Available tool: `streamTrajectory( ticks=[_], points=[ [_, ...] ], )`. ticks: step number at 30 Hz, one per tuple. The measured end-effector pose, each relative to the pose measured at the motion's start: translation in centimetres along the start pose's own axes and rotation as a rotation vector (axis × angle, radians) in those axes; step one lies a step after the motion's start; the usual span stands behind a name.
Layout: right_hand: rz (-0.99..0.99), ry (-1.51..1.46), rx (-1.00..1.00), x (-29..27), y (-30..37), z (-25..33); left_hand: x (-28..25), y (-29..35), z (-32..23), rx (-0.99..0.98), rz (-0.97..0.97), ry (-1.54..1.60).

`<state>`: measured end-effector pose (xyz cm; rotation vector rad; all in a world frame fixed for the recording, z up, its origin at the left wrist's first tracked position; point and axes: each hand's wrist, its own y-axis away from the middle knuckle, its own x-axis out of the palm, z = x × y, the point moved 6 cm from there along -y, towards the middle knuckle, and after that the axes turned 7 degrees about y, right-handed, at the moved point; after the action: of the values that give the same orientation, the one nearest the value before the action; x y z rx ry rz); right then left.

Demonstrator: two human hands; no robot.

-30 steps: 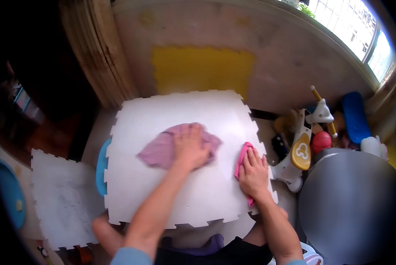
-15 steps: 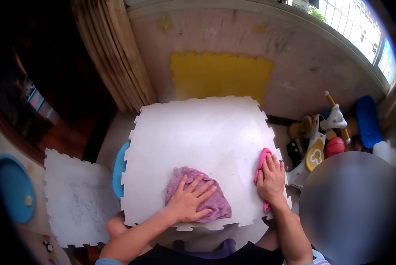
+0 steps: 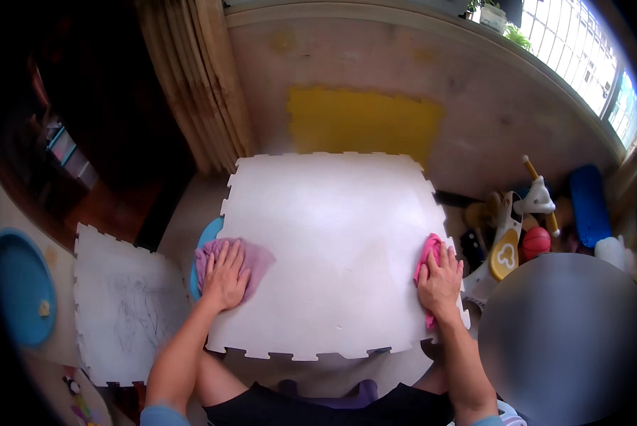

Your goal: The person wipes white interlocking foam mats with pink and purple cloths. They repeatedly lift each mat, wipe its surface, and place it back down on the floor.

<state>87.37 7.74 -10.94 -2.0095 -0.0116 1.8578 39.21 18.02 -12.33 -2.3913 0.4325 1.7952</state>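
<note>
At the left of the white foam mat [image 3: 325, 227], just left of the frame's centre, the person's left hand [image 3: 226, 277] lies flat on a mauve cloth [image 3: 261, 260], its fingers extended and slightly parted, pressing rather than gripping. Across the mat, right of the frame's centre, the right hand [image 3: 440, 280] rests open over a pink cloth [image 3: 430, 248], fingers pointing toward the top of the frame; whether its thumb pinches any fabric, I cannot tell. So the 2 hands stand well apart at opposite edges, with the bare middle of the mat between them. The mauve cloth's longer way runs roughly left to right: its left part reaches past the toothed edge, above a blue rounded piece [image 3: 209, 230], while its free tip points toward the mat's centre. The pink cloth is narrower, its long axis running up and down the frame beside the right edge, with the right hand directly over it. As for looks, the mauve cloth is soft, rumpled and matte; the pink one is brighter and bunched into a strip. The mat lies flat in the centre of the frame, nearly square, with jigsaw tabs around it, a pale sheen toward its far side and faint marks nearer the person; what bears it is mostly hidden. At lower left, a 2nd white mat [image 3: 133, 305] shows dark, scribble-like lines.
</note>
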Motion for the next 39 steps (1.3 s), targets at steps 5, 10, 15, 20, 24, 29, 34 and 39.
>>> streamTrajectory(
  ticks=[5, 10, 15, 20, 24, 29, 34, 39],
  points=[
    [-0.034, -0.309, -0.202, -0.5, 2.4, 14.1, -0.2, 0.7, -0.1, 0.037, -0.112, 0.025],
    [0.027, -0.405, -0.814, -1.9, 5.5, 32.8, -0.5, 0.6, 0.7, 0.033, -0.063, -0.016],
    [0.098, -0.143, -0.287, 0.5, -6.6, 18.3, -0.1, 0.5, 0.2, 0.042, -0.082, -0.021],
    [0.179, -0.078, -0.391, -2.0, 3.6, 12.2, -0.3, 1.1, 0.2, 0.026, -0.115, -0.016],
    [0.216, -0.252, -0.735, -4.0, 10.1, 21.0, -0.3, 0.6, -0.4, 0.029, -0.124, 0.000],
    [0.104, -0.423, -0.878, -4.1, 8.8, 28.3, -0.1, 0.3, 0.3, 0.019, -0.079, -0.035],
    [0.095, -0.141, -0.197, -0.1, 1.4, 6.7, 0.0, 0.7, 0.8, 0.026, -0.112, -0.072],
    [0.156, 0.019, -0.126, 0.7, 0.9, 4.9, 1.9, 0.4, -8.0, 0.073, -0.095, -0.033]
  ],
)
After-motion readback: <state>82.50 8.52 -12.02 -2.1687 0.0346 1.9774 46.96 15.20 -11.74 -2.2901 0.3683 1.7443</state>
